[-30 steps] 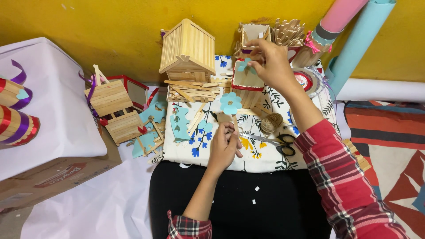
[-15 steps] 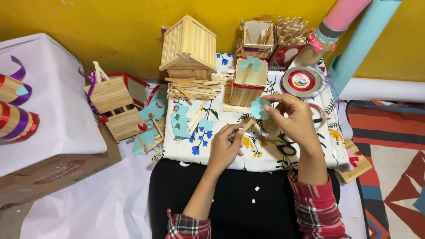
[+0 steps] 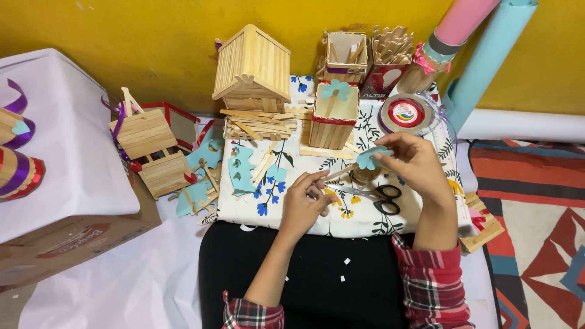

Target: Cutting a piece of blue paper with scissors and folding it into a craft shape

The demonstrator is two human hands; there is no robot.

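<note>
Pale blue paper flower (image 3: 367,158) at two o'clock of the white cloth (image 3: 292,207) with blue and yellow blooms; black-handled scissors (image 3: 378,196); yellow wall (image 3: 152,36).

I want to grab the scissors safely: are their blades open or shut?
Shut: the scissors lie flat on the floral cloth, blades together in one line, black handles side by side.

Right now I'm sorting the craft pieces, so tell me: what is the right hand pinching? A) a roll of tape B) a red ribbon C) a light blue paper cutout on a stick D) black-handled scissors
C: the right hand pinches a light blue paper cutout on a wooden stick, while the scissors lie on the floral cloth below.
</note>
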